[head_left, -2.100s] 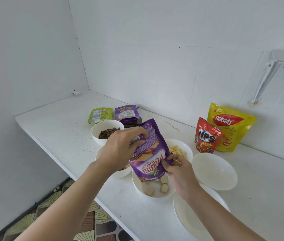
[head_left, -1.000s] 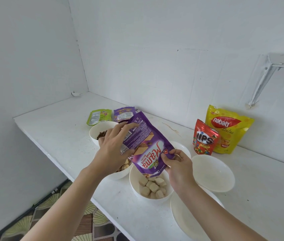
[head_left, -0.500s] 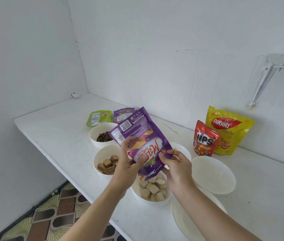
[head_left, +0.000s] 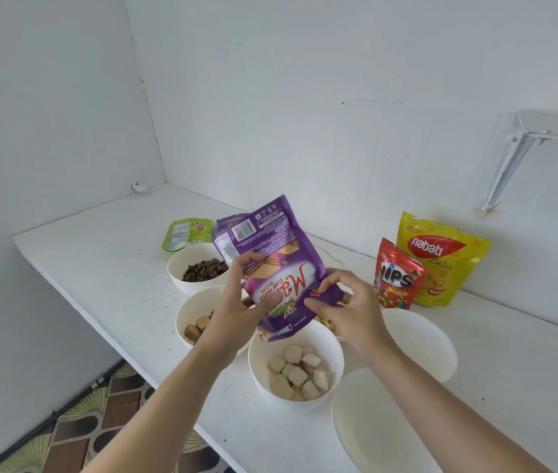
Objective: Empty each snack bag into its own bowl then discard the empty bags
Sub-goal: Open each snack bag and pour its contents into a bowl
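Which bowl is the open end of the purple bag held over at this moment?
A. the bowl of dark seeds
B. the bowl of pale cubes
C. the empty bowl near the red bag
B: the left hand and right hand grip the upside-down purple bag, and its mouth hangs just above the rim of the bowl that holds pale cubes.
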